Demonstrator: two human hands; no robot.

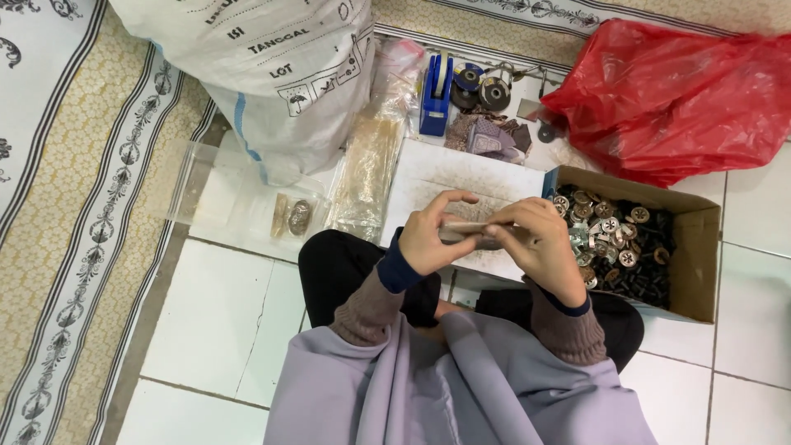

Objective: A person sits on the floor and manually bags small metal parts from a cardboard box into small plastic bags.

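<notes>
My left hand [432,235] and my right hand [540,243] meet above my lap, both pinching a small flat clear packet [470,231] held level between them. The packet seems to hold small metal pieces, though my fingers hide most of it. Just right of my right hand stands an open cardboard box [696,247] holding several round silver and dark buttons [614,239]. Under my hands lies a white board [461,177] dusted with dark specks.
A big white woven sack [272,74] stands at the back left, a red plastic bag [676,91] at the back right. Between them sit a blue tape dispenser [435,99] and tape rolls [482,86]. Clear plastic bags [367,169] lie left on the white tile floor, beside a patterned mat [74,206].
</notes>
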